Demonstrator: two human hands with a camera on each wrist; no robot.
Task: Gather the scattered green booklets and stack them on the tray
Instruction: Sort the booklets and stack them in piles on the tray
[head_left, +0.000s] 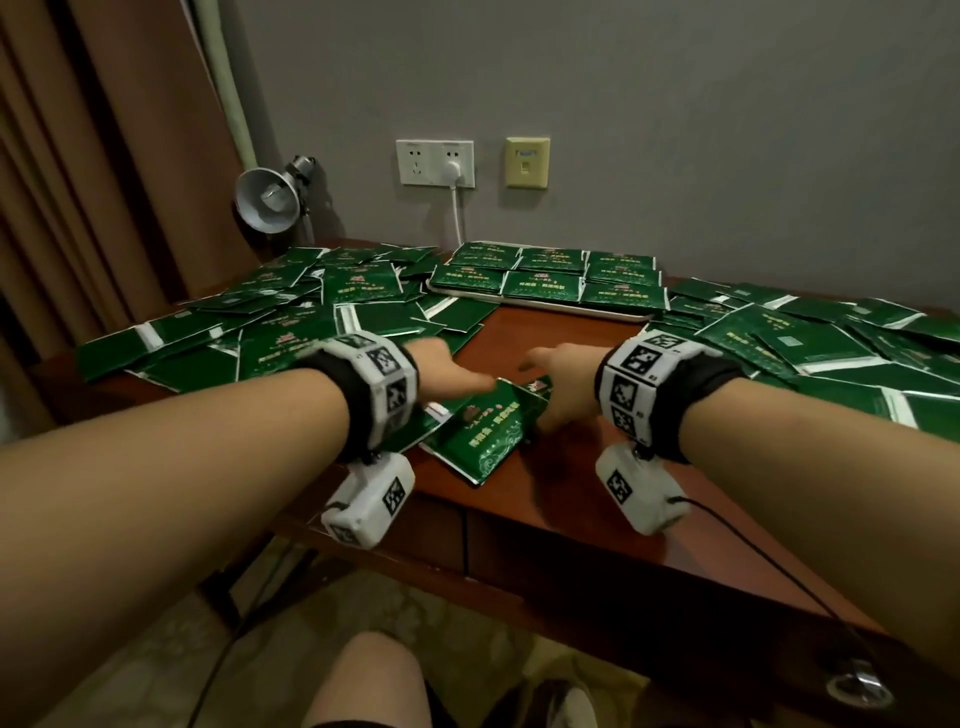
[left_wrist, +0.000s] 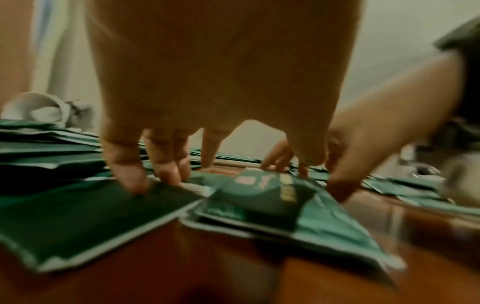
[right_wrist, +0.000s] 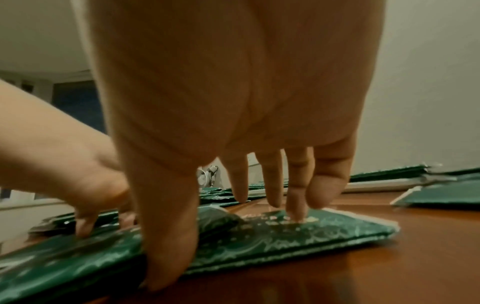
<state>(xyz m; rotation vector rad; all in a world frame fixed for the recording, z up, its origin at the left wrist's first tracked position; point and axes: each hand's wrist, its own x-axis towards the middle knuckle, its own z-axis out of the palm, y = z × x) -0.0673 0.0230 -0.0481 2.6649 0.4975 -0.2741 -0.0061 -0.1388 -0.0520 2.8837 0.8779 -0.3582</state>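
Observation:
A small stack of green booklets (head_left: 478, 441) (left_wrist: 272, 205) (right_wrist: 259, 240) lies on the wooden table near its front edge. My left hand (head_left: 457, 376) is at the stack's left; its straight fingers (left_wrist: 135, 181) touch a loose dark booklet (left_wrist: 91, 216) beside the stack. My right hand (head_left: 550, 384) is at the stack's right, with its thumb (right_wrist: 168, 267) against the near edge and straight fingertips (right_wrist: 296, 214) pressing on the top cover. The white tray (head_left: 597, 310) stands at the back, and rows of booklets (head_left: 545, 275) cover it. Several more booklets lie scattered on the left (head_left: 260, 322) and right (head_left: 805, 343).
A metal clamp lamp (head_left: 270, 200) stands at the back left corner. A wall socket (head_left: 436, 163) with a white plug and cord sits behind the tray. Bare wood (head_left: 545, 338) shows between my hands and the tray. My knee (head_left: 369, 680) is below the table edge.

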